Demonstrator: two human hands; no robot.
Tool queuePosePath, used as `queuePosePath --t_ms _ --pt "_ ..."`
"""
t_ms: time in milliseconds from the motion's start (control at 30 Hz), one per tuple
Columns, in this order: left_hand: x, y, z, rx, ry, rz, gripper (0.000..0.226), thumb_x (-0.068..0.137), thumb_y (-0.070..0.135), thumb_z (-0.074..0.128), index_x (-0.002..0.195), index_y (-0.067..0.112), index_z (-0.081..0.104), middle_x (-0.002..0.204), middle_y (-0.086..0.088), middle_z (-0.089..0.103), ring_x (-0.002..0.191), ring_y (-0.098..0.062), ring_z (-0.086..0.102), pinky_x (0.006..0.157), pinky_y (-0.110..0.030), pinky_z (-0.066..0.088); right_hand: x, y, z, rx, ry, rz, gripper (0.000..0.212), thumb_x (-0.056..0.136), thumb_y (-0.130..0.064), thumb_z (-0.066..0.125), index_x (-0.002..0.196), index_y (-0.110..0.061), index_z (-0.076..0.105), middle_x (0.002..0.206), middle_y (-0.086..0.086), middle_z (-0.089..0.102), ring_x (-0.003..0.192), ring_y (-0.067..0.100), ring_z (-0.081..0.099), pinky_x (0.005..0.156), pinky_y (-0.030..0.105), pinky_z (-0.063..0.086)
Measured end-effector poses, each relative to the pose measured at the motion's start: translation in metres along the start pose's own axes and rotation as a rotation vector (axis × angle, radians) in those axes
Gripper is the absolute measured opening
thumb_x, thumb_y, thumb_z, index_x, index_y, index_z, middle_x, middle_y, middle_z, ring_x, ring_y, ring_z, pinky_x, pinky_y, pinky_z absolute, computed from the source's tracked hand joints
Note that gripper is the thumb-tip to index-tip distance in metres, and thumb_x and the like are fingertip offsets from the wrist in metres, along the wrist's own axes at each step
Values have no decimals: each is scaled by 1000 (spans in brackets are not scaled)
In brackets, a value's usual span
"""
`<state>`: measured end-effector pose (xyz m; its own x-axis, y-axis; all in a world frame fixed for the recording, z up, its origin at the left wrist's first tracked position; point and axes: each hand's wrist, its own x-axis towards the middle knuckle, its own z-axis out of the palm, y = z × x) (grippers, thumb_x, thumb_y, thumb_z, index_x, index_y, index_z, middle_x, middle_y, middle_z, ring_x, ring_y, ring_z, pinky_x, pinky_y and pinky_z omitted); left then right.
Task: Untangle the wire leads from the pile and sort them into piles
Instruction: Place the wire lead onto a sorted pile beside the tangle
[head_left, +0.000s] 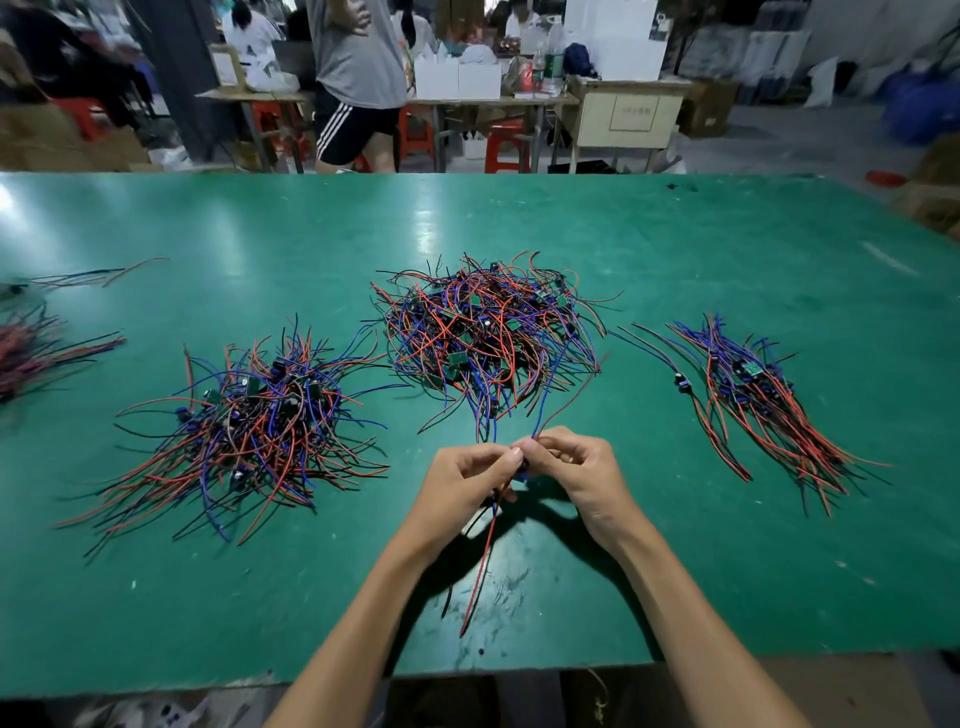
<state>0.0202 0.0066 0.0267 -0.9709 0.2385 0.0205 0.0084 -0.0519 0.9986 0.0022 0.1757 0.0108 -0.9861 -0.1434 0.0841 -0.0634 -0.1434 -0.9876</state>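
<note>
Both my hands, left hand (470, 470) and right hand (566, 467), pinch one wire lead (480, 561) at six o'clock over the bench (675, 571). Its blue end trails into the tangled pile (488, 332) at twelve; tugging could drag others along.

A small assembly workshop: a green work table (727, 249), red stools (506, 145) and stacked cardboard boxes (709, 106) behind
</note>
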Motion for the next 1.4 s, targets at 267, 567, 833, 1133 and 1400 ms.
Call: queuePosePath --t_ms 267,567,833,1133,1400 --pt "4 -3 1 -6 67 -10 21 96 -2 61 91 9 78 74 3 75 58 -2 60 57 -14 47 -3 -2 4 -38 -110 -12 24 94 -17 64 112 -7 76 99 -8 73 83 6 68 76 17 52" --pt "3 -9 6 202 38 -30 26 88 24 67 72 10 80 56 -13 58 53 -17 34 52 -28 27 0 -2 14 6 59 103 28 100 -5 56 86 -13 79 60 3 58 50 16 52 52 23 47" --pt "1 -4 9 -4 46 -136 17 92 0 67 84 -11 77 71 -16 74 55 -18 71 56 -19 53 2 -2 17 -22 255 106 25 102 -11 53 88 -8 72 48 -4 35 43 7 32 43 18 28" --pt "-3 -8 3 228 -67 -116 17 88 5 70 76 6 82 72 -12 76 60 -10 53 61 -25 41 14 2 -1 434 535 141 23 101 -13 50 87 -12 67 63 -3 57 42 6 29 40 17 21" --pt "-5 -6 5 102 17 -94 19 91 8 69 76 6 81 68 -20 72 55 -18 60 57 -21 43 -3 -4 6 1 92 55 26 97 -38 60 101 -20 79 87 3 70 52 5 46 47 14 38"
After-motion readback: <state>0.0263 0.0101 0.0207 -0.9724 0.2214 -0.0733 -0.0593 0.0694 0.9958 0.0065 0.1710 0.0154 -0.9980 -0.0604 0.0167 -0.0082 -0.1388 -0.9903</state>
